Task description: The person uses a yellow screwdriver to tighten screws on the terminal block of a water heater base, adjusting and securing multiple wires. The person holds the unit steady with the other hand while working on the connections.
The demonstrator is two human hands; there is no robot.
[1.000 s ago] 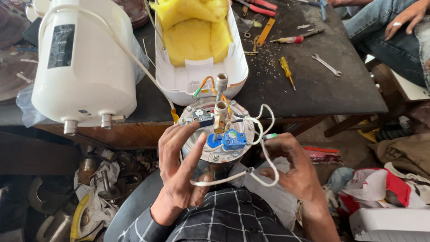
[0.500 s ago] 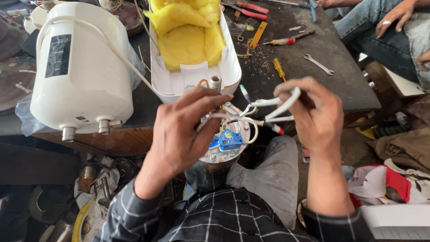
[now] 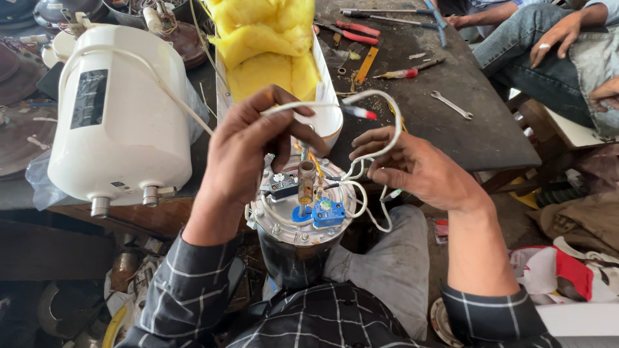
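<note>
While the round metal flange plate (image 3: 303, 212) of a water heater tank is kept on the lap, at 6 o'clock in the view, a white cable (image 3: 322, 105) is held above it by both hands. The left hand (image 3: 248, 145) is closed in a pinch on the cable at 11 o'clock from the plate; the right hand (image 3: 412, 169) is curled around the loop of the same cable at 2 o'clock. The long axis of the cable is laid from left to right, ending in a red-tipped lead (image 3: 361, 113) between the hands. The left hand is nearer to the brass tube (image 3: 306, 175). Open room is seen toward the dark workbench (image 3: 477, 135); the white heater casing (image 3: 119, 122) is close at 9 o'clock.
</note>
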